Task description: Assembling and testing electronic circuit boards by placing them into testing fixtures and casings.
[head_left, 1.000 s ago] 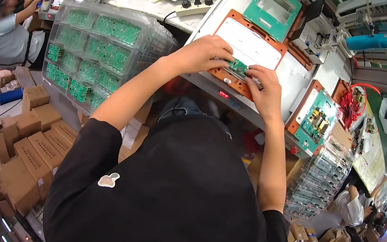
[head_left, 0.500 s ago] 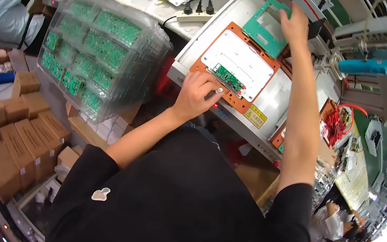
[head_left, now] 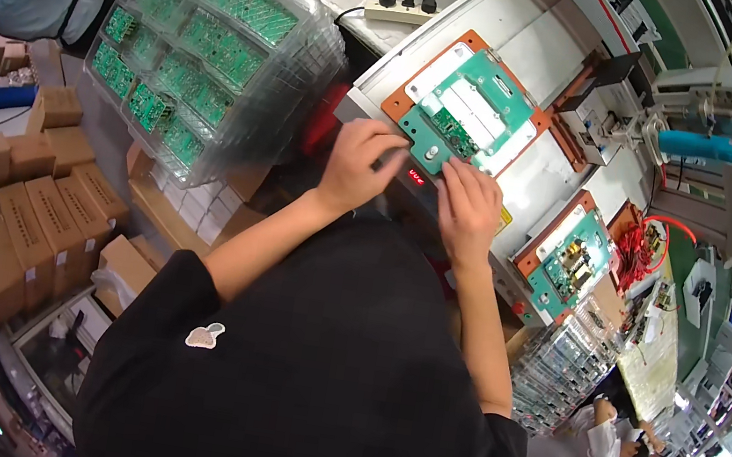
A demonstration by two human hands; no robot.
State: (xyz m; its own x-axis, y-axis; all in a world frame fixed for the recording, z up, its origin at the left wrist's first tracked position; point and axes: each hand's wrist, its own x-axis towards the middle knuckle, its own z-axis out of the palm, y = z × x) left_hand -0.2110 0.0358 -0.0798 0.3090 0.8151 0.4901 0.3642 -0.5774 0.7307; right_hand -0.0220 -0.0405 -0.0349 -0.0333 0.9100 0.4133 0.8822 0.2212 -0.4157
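Workbench (head_left: 545,45), pale and cluttered at its margins: stacked clear trays (head_left: 223,46) of green boards on the left, a second loaded fixture (head_left: 571,259) on the right. Nearest the person, a green windowed plate (head_left: 482,74) lies over a white panel (head_left: 429,70) on an orange fixture (head_left: 394,104); a small circuit board (head_left: 452,132) shows through its opening. Left hand (head_left: 360,167): fingers curled, blurred, just beside the plate's near left corner; cannot tell whether it grips anything. Right hand (head_left: 471,208): fingers together, tips at the near edge; pinch or mere contact unclear. Handling note (judgement): square the plate by its edges, press evenly at both near corners, keep fingertips off the board's components, and check it lies flat.
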